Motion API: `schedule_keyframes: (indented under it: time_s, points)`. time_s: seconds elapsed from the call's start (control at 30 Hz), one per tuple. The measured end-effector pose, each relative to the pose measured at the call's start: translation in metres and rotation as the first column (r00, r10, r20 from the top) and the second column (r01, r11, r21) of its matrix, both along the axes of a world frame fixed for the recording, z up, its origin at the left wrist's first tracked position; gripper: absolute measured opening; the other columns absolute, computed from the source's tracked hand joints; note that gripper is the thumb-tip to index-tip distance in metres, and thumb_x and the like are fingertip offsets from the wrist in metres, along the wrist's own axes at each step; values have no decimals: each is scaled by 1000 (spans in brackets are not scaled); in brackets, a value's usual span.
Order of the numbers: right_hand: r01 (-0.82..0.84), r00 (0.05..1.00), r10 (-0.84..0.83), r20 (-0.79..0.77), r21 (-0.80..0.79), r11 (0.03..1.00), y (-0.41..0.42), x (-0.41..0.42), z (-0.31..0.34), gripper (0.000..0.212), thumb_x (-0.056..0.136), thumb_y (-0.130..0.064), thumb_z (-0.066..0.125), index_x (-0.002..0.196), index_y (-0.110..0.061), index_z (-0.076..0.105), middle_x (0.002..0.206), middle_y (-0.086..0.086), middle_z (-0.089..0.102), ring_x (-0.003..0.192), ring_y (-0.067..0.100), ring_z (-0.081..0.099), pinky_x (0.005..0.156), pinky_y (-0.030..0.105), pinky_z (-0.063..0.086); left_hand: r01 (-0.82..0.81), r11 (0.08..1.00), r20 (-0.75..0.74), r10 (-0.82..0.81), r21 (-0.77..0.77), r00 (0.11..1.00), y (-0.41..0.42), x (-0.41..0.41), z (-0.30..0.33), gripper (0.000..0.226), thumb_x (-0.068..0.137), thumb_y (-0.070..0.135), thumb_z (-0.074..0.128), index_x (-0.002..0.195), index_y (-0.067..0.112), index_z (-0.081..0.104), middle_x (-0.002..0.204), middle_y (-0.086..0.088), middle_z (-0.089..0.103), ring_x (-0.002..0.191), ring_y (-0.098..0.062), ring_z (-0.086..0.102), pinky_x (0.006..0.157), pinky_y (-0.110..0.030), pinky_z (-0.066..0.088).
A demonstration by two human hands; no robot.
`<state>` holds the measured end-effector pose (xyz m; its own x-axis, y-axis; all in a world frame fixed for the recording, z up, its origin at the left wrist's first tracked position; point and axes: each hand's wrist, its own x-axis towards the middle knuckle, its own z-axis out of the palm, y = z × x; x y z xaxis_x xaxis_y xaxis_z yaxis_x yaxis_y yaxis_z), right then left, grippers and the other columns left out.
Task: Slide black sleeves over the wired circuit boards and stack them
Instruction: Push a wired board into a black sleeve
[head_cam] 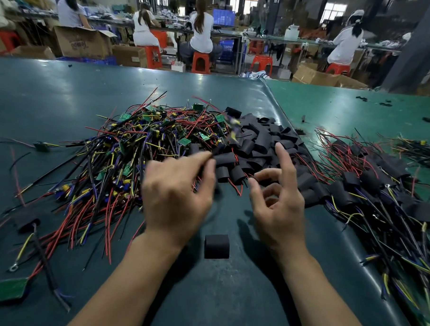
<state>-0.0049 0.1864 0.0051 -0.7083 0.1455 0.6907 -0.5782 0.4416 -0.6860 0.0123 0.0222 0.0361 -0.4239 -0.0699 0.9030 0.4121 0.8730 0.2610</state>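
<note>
A big tangle of wired circuit boards (pixel 145 145) lies on the dark green mat, left of centre. Behind my hands sits a heap of empty black sleeves (pixel 259 145). My left hand (pixel 178 193) pinches the dark wire lead of one board (pixel 232 129), which hangs blurred in the air above the sleeve heap. My right hand (pixel 276 197) hovers beside it with the index finger raised and the other fingers loosely bent, holding nothing. One loose black sleeve (pixel 217 246) lies on the mat between my wrists. Sleeved boards (pixel 370 189) are piled at the right.
A single sleeved board (pixel 25 220) and a bare green board (pixel 9 289) lie at the near left. A lighter green table surface (pixel 359 112) adjoins on the right with more wires (pixel 416 149). Several people sit on red stools at benches far behind.
</note>
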Motion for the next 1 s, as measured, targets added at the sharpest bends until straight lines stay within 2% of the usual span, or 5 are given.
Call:
schedule_keyframes:
  time_s: [0.23, 0.33, 0.4, 0.53, 1.0]
  points:
    - [279, 959, -277, -51, 22, 960, 13, -8, 2, 27, 92, -3, 65, 118, -5, 69, 93, 12, 64, 80, 28, 62, 78, 25, 46, 545, 837, 153, -532, -53, 833, 22, 10, -4, 22, 89, 16, 68, 107, 4, 72, 82, -3, 69, 64, -16, 63, 58, -31, 53]
    - [337, 942, -333, 48, -103, 936, 18, -11, 3, 25, 98, -14, 60, 119, -6, 70, 97, 11, 61, 85, 5, 62, 80, 12, 41, 618, 766, 323, -639, 178, 698, 15, 15, 4, 37, 85, 39, 69, 114, 18, 59, 88, 9, 65, 59, -10, 54, 55, -26, 48]
    - [334, 942, -326, 77, -299, 894, 20, -14, 5, 24, 99, -18, 58, 118, -8, 68, 106, 12, 52, 77, -10, 58, 76, 4, 42, 558, 784, 481, -613, 273, 627, 3, 13, 7, 43, 75, 55, 74, 98, 24, 56, 86, 15, 61, 69, -9, 55, 60, -18, 44]
    - [254, 967, -184, 175, -688, 680, 30, -20, 12, 13, 101, -19, 55, 99, -17, 68, 104, 8, 65, 77, 17, 66, 69, 22, 56, 453, 871, 788, -412, 192, 458, -21, 4, 5, 52, 48, 63, 86, 86, 33, 66, 87, 18, 58, 82, 6, 51, 67, -9, 41]
    - [80, 904, 370, 216, -934, 349, 32, -17, 21, 12, 94, -12, 62, 82, -8, 63, 75, 5, 66, 75, 19, 64, 68, 22, 58, 511, 851, 894, -315, 119, 318, -22, 3, 5, 35, 67, 42, 86, 100, 38, 75, 97, 13, 60, 85, -3, 55, 77, -22, 49]
